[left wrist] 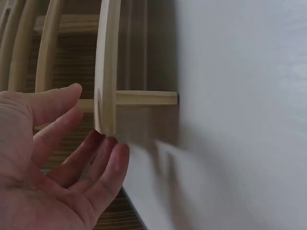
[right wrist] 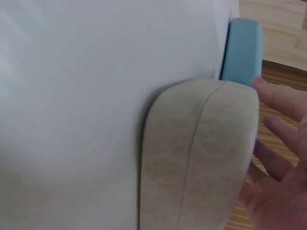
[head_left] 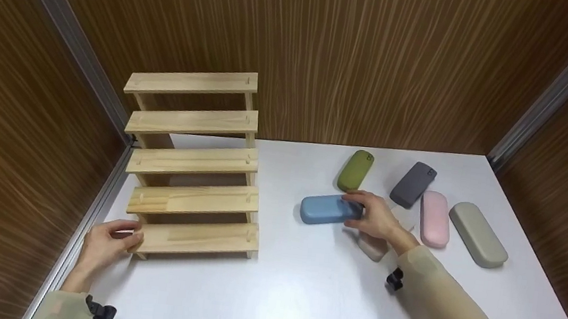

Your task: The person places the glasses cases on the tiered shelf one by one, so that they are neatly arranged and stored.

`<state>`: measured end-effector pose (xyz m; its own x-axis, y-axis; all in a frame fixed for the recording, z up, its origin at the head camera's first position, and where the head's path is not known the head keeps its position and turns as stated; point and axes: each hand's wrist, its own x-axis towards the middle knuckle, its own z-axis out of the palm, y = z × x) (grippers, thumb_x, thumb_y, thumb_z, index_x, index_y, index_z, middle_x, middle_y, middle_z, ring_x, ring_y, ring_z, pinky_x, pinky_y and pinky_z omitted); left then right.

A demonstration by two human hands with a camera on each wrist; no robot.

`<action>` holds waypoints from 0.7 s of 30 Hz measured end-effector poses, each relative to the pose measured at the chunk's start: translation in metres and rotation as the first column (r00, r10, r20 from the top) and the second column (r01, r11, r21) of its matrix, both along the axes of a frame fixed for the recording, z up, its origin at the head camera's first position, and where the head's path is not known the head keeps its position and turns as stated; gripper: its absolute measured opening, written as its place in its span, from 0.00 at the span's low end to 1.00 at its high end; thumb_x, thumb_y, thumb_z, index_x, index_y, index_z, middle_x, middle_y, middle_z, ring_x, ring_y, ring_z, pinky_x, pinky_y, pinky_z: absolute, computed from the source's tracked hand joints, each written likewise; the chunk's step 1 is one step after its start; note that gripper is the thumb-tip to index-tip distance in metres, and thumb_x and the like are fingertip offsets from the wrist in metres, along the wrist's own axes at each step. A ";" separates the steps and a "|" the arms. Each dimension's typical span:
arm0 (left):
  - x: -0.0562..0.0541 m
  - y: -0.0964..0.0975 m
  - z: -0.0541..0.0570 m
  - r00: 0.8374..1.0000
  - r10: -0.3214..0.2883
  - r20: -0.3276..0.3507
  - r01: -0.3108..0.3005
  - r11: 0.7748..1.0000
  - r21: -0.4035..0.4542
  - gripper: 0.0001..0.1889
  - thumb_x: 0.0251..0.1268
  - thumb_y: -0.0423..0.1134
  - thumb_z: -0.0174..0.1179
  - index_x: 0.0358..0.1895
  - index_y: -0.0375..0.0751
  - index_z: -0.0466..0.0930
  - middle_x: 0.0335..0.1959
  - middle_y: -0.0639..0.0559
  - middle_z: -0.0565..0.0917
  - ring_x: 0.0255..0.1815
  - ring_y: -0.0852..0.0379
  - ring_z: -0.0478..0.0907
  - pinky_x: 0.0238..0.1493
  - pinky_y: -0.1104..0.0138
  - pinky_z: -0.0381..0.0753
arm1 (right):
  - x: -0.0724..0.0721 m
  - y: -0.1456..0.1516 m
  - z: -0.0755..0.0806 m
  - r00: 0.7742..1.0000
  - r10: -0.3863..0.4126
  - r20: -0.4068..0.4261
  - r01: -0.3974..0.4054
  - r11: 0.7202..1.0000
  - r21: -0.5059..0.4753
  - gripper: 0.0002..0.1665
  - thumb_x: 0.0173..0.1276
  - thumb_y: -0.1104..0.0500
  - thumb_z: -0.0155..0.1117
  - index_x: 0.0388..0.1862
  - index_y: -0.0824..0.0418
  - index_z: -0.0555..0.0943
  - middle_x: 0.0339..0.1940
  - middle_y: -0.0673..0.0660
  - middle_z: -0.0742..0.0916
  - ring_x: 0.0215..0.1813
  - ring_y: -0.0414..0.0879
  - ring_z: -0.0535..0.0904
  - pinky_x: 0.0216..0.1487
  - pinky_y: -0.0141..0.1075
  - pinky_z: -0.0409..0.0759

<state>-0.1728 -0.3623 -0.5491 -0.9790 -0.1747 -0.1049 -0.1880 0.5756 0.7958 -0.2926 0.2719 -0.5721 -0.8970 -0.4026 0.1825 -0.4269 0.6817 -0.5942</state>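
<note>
A blue glasses case [head_left: 330, 209] lies on the white table. My right hand [head_left: 376, 218] holds its right end, with the fingers toward the far edge and the thumb toward the near one. In the right wrist view a fingertip [right wrist: 259, 80] meets the blue case; a beige glasses case [right wrist: 196, 153] in front hides part of it. That beige case lies under my right wrist. At the lower left, my left hand [head_left: 106, 241] touches the left end of the bottom board of a tiered wooden shelf [head_left: 197, 238]. Its fingers are loosely bent around the board's end in the left wrist view.
Beyond the blue case lies a green glasses case [head_left: 356, 171]. Farther right are a dark grey case [head_left: 413, 185], a pink case [head_left: 435, 219] and a grey-green case [head_left: 478, 235]. Wood-grain panels [head_left: 381, 58] wall the table at the back and sides.
</note>
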 end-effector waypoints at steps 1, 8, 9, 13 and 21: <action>-0.001 -0.001 -0.003 1.000 0.004 0.011 -0.005 0.999 0.052 0.21 0.73 0.34 0.77 0.64 0.29 0.89 0.61 0.33 0.93 0.43 0.71 0.91 0.39 0.77 0.90 | 0.000 0.000 0.000 1.000 0.001 -0.001 -0.001 1.000 0.004 0.40 0.58 0.65 0.87 0.71 0.68 0.85 0.74 0.74 0.85 0.73 0.75 0.83 0.78 0.69 0.81; -0.008 -0.007 -0.019 0.997 0.040 0.067 -0.056 0.962 0.268 0.24 0.71 0.28 0.76 0.67 0.24 0.85 0.51 0.52 0.96 0.39 0.73 0.87 0.43 0.77 0.92 | -0.003 0.000 -0.004 1.000 -0.003 0.015 0.003 1.000 0.015 0.38 0.58 0.66 0.86 0.70 0.66 0.86 0.75 0.74 0.84 0.75 0.77 0.82 0.80 0.71 0.79; -0.008 -0.008 -0.021 0.996 0.042 0.083 -0.065 0.954 0.293 0.23 0.71 0.28 0.76 0.67 0.26 0.85 0.49 0.56 0.95 0.39 0.72 0.87 0.43 0.77 0.92 | -0.004 0.000 -0.005 1.000 -0.006 0.018 0.005 1.000 0.016 0.38 0.59 0.67 0.86 0.70 0.66 0.86 0.75 0.74 0.84 0.75 0.77 0.82 0.80 0.71 0.78; -0.010 -0.012 -0.027 0.987 0.042 0.154 -0.103 0.904 0.414 0.17 0.73 0.28 0.75 0.62 0.39 0.92 0.42 0.67 0.93 0.40 0.69 0.89 0.45 0.75 0.93 | -0.006 0.000 -0.008 1.000 -0.014 0.025 0.014 1.000 0.013 0.37 0.59 0.68 0.85 0.70 0.66 0.87 0.75 0.74 0.85 0.74 0.76 0.82 0.80 0.70 0.79; -0.010 -0.024 -0.035 0.979 -0.002 0.205 -0.113 0.829 0.548 0.20 0.77 0.28 0.70 0.46 0.67 0.95 0.41 0.69 0.93 0.45 0.69 0.89 0.49 0.74 0.94 | -0.010 -0.004 -0.009 0.999 -0.024 0.034 0.024 1.000 -0.003 0.38 0.56 0.71 0.85 0.68 0.65 0.86 0.72 0.71 0.87 0.73 0.73 0.85 0.80 0.68 0.81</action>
<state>-0.1824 -0.3863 -0.5838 -0.9206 -0.0843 -0.3812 -0.3849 0.0324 0.9224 -0.3024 0.2679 -0.5813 -0.9121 -0.3804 0.1530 -0.3900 0.6897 -0.6101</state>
